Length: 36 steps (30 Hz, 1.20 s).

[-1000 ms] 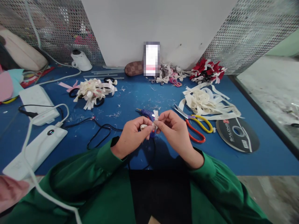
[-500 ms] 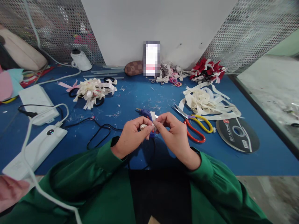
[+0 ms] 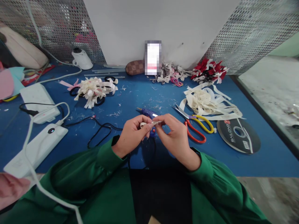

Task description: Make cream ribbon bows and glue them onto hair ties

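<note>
Between both hands is a short cream ribbon [image 3: 153, 123], pinched at its ends. My left hand [image 3: 136, 130] grips its looped left part with thumb and fingers. The thumb and forefinger of my right hand [image 3: 174, 132] close on the other end. Beneath the fingers, on the table, lies a blue glue gun [image 3: 149, 113], its tip pointing to the far left and its handle partly hidden by the hands. Scissors [image 3: 196, 119] with a red and a yellow handle lie open just right of my right hand.
Cream ribbon strips [image 3: 202, 102] lie in a heap at the right, by a black spool [image 3: 238, 136]. Finished-looking bows [image 3: 92, 90] are piled at the left. A white power bank [image 3: 36, 149] and cables lie near the left edge. A phone [image 3: 153, 57] leans against the back panel.
The ribbon piece that stood up between my fingers now lies flatter, stretched between the hands. My right fingers have shifted slightly on it. The view has moved a little.
</note>
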Available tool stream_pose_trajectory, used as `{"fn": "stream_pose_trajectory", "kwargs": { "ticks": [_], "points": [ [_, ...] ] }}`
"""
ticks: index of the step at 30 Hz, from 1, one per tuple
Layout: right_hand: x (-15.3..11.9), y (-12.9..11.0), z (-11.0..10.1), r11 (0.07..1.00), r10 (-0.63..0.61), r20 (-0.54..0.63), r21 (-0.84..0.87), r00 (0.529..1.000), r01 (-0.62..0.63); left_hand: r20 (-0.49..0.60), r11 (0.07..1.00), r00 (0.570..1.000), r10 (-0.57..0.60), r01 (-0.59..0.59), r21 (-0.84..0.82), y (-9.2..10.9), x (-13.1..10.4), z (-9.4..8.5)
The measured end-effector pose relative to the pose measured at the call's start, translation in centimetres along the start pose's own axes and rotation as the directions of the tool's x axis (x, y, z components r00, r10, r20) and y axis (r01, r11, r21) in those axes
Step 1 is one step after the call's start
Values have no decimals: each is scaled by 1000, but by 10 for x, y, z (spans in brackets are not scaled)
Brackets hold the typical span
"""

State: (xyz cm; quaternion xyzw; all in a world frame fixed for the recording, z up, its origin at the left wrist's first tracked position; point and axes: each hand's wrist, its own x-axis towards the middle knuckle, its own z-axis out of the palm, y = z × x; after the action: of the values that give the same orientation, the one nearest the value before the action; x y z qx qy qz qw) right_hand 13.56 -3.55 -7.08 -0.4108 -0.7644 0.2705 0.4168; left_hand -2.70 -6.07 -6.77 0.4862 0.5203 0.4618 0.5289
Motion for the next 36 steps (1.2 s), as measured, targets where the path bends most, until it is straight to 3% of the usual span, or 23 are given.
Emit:
{"fn": "stream_pose_trajectory", "kwargs": {
  "ticks": [7,12,16,21,23,26,29,32,36],
  "points": [
    [1,0,-2,1000,-4,51,-2,999,4,-8,999,1000,19,-18,39,0,1,-1],
    [6,1,-8,972,146,164,159,976,-172,-23,978,994,102,-96,186,3,0,-4],
    [10,2,-11,829,282,323,392,903,-399,-3,968,992,127,-123,219,4,0,-5],
    [16,0,-15,707,315,453,474,834,-525,49,997,998,47,-50,62,2,3,-5],
    [18,0,-18,594,331,538,520,775,-614,68,999,997,33,-34,11,1,3,-4],
    [19,2,-19,351,379,615,595,691,-723,68,997,995,66,-63,-41,0,3,-3],
    [19,5,-17,177,385,665,627,640,-759,47,992,993,107,-103,-76,0,3,-3],
    [18,5,-15,156,399,652,644,644,-749,74,987,988,137,-131,-89,-1,3,-3],
    [16,3,-13,226,441,584,663,681,-714,96,985,981,170,-166,-45,-4,4,-3]
  ]
}}
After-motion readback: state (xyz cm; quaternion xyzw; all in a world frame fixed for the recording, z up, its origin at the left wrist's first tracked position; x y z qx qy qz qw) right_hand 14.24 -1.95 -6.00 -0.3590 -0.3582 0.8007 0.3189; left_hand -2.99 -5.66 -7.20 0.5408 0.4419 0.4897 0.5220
